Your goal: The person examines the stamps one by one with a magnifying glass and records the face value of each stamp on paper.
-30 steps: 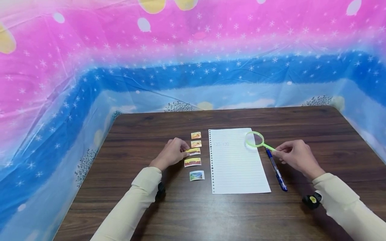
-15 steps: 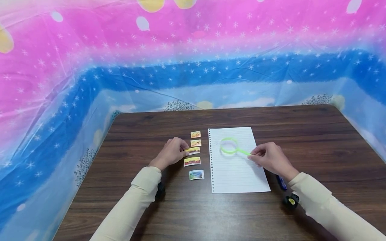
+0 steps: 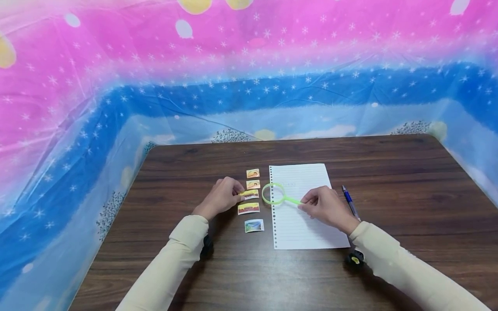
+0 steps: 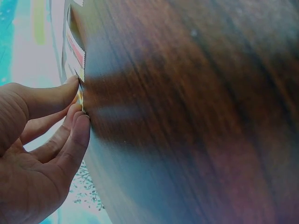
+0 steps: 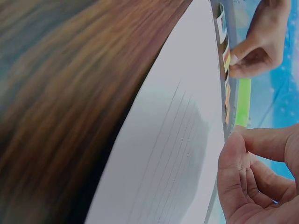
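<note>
I see the left hand (image 3: 221, 196), thumb to fingertips, pinching the middle stamp (image 3: 251, 194) at nine o'clock of the lined sheet (image 3: 307, 233); the right hand (image 3: 326, 206), above that sheet, grips the magnifying glass (image 3: 287, 198) by its handle, lens toward ten.

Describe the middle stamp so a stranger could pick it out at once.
On the brown table, find the lined sheet of paper. Left of it runs a column of five stamps. The middle stamp, third from either end and yellow along its top, is the only one the left hand pinches.
</note>
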Demonstrator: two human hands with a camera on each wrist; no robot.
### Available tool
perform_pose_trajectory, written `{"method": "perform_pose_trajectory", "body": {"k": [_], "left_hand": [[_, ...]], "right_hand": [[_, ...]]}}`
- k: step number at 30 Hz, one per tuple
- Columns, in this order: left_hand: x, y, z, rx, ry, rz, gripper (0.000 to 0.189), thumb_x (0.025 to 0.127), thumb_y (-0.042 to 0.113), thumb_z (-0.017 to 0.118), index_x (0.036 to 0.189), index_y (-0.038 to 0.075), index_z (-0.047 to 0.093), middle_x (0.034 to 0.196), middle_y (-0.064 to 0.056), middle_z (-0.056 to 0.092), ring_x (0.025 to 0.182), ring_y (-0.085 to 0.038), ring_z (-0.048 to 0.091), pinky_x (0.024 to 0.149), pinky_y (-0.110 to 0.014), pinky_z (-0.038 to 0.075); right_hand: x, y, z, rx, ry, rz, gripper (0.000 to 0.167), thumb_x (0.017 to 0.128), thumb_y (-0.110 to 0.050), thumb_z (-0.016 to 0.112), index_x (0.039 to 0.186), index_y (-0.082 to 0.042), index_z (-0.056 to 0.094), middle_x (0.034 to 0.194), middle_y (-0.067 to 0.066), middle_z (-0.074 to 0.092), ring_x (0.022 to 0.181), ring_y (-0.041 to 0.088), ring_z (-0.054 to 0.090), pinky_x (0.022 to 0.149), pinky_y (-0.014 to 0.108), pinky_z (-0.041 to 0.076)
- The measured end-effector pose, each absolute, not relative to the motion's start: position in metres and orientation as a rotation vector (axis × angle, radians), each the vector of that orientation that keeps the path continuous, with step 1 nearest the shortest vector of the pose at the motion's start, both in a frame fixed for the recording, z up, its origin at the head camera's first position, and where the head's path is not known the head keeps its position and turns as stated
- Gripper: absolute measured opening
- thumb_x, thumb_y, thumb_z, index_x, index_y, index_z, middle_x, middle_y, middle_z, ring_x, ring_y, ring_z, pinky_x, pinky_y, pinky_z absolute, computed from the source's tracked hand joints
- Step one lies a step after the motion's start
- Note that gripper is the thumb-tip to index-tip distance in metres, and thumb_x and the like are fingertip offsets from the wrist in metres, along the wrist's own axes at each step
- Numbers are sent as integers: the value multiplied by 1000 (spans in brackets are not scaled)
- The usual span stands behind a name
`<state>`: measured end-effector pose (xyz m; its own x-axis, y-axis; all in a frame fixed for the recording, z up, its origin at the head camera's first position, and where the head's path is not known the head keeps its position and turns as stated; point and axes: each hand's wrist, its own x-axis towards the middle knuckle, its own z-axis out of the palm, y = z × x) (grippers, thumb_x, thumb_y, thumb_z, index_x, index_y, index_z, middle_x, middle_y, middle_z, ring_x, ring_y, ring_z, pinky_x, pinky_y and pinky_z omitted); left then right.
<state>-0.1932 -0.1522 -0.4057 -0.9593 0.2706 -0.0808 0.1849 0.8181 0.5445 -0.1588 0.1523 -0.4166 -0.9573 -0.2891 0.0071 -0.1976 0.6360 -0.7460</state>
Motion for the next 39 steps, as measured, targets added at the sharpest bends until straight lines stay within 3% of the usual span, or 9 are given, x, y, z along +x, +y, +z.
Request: {"method": "perform_pose_trajectory", "body": {"k": [26,39], "left_hand": [[-194,-152,-407,360,2846,840,18,92,8,75,109,3,77,104,-8,73,91,-20,66,84,-40,56],[-193,-153,-407,385,2853,849,16,92,8,75,107,4,77,102,-7,72,89,-20,65,81,-39,56]], "right_hand": [[-170,106,-424,-458,2720,-1276,4,89,-5,75,88,-1,76,71,0,67,55,11,61,52,26,48],[-164,115,-413,-484,2694,-1296,6,91,-7,74,91,-2,76,73,0,68,58,13,64,54,31,51]]}}
